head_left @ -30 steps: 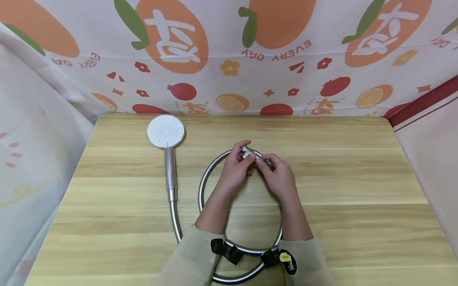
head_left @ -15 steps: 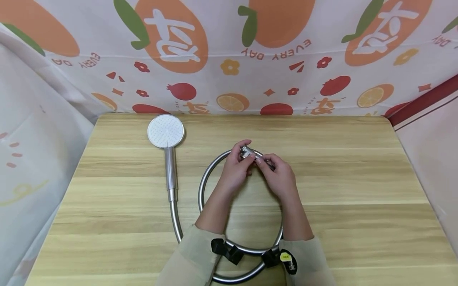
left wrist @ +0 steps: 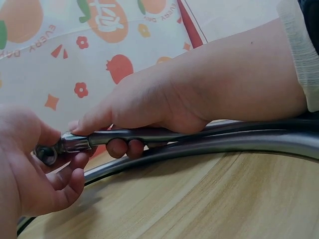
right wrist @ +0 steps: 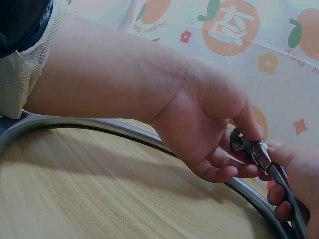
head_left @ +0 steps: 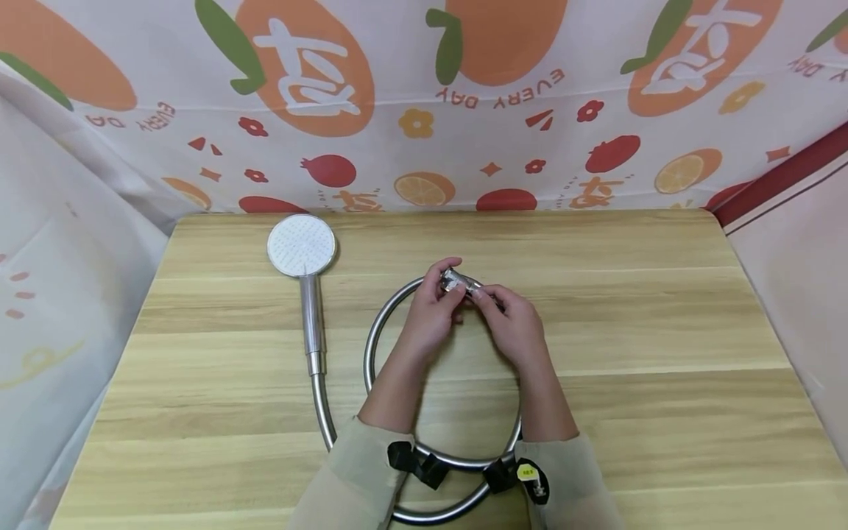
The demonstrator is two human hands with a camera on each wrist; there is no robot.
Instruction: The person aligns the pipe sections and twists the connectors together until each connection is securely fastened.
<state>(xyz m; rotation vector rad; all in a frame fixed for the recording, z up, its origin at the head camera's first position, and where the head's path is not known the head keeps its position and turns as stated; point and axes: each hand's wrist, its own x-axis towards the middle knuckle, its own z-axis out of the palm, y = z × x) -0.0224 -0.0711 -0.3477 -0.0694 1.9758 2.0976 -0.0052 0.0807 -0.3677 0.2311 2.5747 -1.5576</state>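
In the head view my left hand point(head_left: 427, 316) pinches the chrome end connector point(head_left: 453, 280) of a shower hose point(head_left: 379, 331) between thumb and fingers. At the connector's tip, the right wrist view shows a small round piece with threads inside point(right wrist: 238, 139). Just behind the connector, my right hand point(head_left: 517, 327) holds the hose, its thumb close to the left thumb. The left wrist view shows the right fingers point(left wrist: 134, 148) curled under the hose. A shower head point(head_left: 302, 245) with a white face and silver handle lies at the left, joined to the hose.
The hose lies looped on the wooden table point(head_left: 636, 331), passing under both forearms. Black wrist devices point(head_left: 501, 475) sit on the sleeves. A fruit-print cloth point(head_left: 411, 96) hangs along the table's back edge, and a white cloth point(head_left: 59, 243) hangs at the left.
The head view has shifted slightly. Both hands stay on the connector and hose, nearly unchanged; slightly more of the connector shows between them.
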